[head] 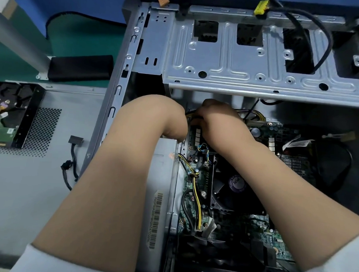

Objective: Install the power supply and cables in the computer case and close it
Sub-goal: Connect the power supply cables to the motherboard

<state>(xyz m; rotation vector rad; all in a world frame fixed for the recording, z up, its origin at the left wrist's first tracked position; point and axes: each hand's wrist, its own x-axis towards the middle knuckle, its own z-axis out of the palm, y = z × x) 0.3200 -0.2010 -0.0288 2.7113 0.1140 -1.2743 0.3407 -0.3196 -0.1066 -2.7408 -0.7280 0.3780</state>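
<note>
Cables [193, 113] run between both hands; right hand [216, 119] curls around them above the motherboard [195, 175], left hand [175, 125] fingers hidden, grip unclear.

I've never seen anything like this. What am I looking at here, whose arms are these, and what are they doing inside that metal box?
There is no robot here: the one picture comes from a camera worn on a person's head, looking down at their own arms. The metal box is an open computer case lying on its side. Inside are the green circuit board, a round black fan and the grey power supply. The right hand grips a bundle of yellow and black cables near the board's top edge. The left hand reaches in beside it, its fingers hidden. Left of the case, a hard drive and a loose black cable lie on a grey panel.
</note>
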